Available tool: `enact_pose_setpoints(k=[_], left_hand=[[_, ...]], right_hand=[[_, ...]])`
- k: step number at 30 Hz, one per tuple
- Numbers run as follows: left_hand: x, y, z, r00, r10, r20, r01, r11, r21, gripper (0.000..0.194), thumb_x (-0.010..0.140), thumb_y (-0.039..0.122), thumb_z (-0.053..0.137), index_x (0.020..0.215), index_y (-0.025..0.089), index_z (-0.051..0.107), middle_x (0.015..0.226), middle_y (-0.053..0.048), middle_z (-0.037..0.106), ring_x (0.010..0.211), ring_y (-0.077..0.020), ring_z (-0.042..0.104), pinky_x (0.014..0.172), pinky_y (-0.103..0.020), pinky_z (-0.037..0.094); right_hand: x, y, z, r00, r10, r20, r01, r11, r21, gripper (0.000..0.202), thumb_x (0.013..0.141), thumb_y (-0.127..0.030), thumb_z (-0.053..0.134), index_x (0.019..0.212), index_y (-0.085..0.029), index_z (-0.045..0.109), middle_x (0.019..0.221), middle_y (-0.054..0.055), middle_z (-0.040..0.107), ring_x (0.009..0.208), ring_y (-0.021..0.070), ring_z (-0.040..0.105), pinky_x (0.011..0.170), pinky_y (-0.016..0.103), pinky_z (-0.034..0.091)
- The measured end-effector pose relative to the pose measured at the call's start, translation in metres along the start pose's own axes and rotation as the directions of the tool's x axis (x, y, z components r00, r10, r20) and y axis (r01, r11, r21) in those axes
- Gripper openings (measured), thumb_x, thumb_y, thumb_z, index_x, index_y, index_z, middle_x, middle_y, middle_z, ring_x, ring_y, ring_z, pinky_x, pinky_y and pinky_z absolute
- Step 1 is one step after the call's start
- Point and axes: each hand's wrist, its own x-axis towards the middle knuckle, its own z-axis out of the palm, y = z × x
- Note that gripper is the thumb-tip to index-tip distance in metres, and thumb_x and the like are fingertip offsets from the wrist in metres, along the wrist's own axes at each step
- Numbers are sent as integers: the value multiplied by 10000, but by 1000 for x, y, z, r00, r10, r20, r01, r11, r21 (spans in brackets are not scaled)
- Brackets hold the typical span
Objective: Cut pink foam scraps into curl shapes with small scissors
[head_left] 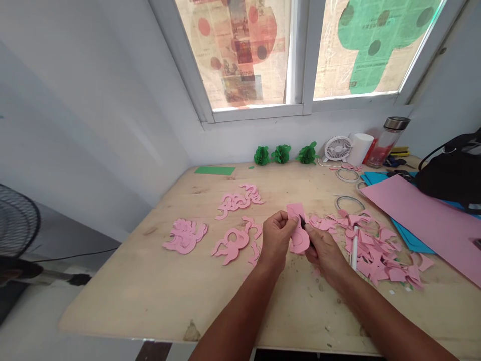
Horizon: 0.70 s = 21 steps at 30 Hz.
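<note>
Between thumb and fingers, my left hand (277, 233) pinches a piece of pink paper (299, 239) above the table. My right hand (326, 250) is closed around dark scissors (302, 222), mostly hidden by the fingers, which lie against the paper. To the left are curly pink cutouts (235, 243), with a stack of similar pink cutouts (186, 234) farther left and another group of pink cutouts (237, 200) behind. Right of my hands is a loose heap of pink paper scraps (391, 255) with a white pen-like stick (354, 248) on it.
Along the wall stand green paper ornaments (280, 154), a small white fan (337, 149) and a glass bottle (387, 143). Tape rolls (349, 203), a large pink sheet (424, 215), blue sheets (409, 235) and a black bag (451, 173) are at right. A green strip (215, 171) lies back left.
</note>
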Motion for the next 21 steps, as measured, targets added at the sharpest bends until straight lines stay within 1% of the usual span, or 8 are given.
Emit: enact_pose_setpoints(k=[5,9,14,21], left_hand=[[0,0,-1,1000,2,9,-2,1000,6,235,625,270,674,587,140,482,545,39,469,492,-54,386,486,-181,315],[-1,1,-1,1000,8,11,-9,1000,14,216,640,259,660,592,140,486,551,37,471,501,-57,389,494,-185,321],[-1,1,0,1000,7,9,-7,1000,7,217,632,264,664,593,142,489,553,36,476,498,-58,391,488,-182,316],[-3,1,1,1000,18,11,-18,1000,0,218,633,271,667,604,141,494,555,37,468,499,-56,388,492,-182,323]], right_hand=[[0,1,0,1000,-1,-2,1,1000,3,443,788,-524,510,546,-182,366,404,-89,272,360,32,165,364,193,108],[-3,0,2,999,28,-20,-28,1000,-4,441,784,-537,506,556,-188,363,403,-89,272,349,36,187,341,180,126],[-4,-2,2,999,26,-22,-26,1000,-7,440,780,-543,507,556,-189,372,409,-85,284,342,39,212,318,169,153],[-3,-2,3,1000,11,-22,-12,1000,-11,438,786,-538,495,549,-189,377,394,-89,269,332,37,194,316,172,148]])
